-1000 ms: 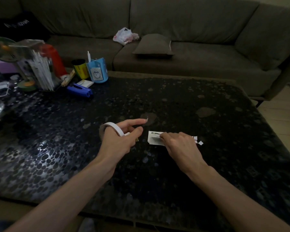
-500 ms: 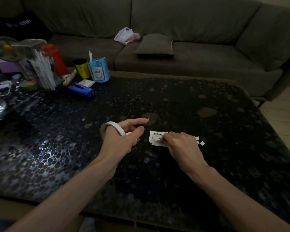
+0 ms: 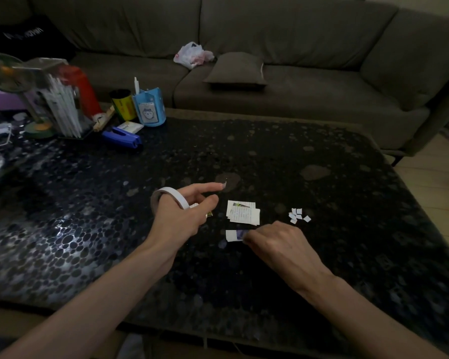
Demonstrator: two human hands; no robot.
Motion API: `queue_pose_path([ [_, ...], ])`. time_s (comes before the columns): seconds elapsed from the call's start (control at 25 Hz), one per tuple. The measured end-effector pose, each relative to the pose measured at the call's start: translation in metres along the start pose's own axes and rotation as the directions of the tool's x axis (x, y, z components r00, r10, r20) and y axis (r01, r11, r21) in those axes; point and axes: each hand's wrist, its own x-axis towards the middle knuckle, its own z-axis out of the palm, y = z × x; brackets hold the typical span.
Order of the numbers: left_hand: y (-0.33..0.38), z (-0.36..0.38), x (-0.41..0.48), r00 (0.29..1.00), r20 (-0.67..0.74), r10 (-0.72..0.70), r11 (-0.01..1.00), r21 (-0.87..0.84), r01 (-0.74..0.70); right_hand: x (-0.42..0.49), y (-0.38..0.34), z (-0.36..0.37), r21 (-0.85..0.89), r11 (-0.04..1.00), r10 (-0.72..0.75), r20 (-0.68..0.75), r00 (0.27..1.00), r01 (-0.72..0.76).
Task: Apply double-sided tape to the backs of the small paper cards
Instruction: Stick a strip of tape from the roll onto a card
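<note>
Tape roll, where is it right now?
In the head view, the tape roll hangs on the left hand, left of the stack of paper cards on the black table.

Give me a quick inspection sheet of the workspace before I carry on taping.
Surface: dark pebble-patterned table, glare at left.
Job's things: card stack mid-table; single card nearer the person; tape roll; white scraps right of the stack.
Clutter: blue stapler, blue pen holder, small fan far left.
Grippers: left hand holds the tape roll looped over its fingers; right hand pinches the single card.
Cables: nothing seen.
Surroundings: sofa with cushion and plastic bag.
</note>
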Motion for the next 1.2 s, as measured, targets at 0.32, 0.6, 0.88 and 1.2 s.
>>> queue_pose_path([
  [0.32, -0.004, 0.003, 0.000, 1.000, 0.009, -0.013, 1.000, 0.022, 0.013, -0.003, -0.002, -0.001, 0.136, 0.988, 0.050, 0.174, 0.983, -0.074],
  [0.6, -0.006, 0.007, 0.001, 1.000, 0.022, 0.004, 1.000, 0.004, -0.004, 0.000, -0.002, 0.002, 0.203, 0.952, 0.212, 0.101, 0.972, -0.229],
  [0.88, -0.005, 0.005, 0.002, 0.999, 0.041, 0.005, 1.000, 0.011, -0.006, 0.002, -0.008, 0.007, 0.169, 0.945, 0.276, 0.038, 0.960, -0.279],
  [1.2, -0.003, 0.007, 0.001, 0.999, 0.052, -0.010, 1.000, 0.012, 0.009, -0.003, -0.017, 0.010, 0.129, 0.960, 0.240, 0.083, 0.967, -0.249],
])
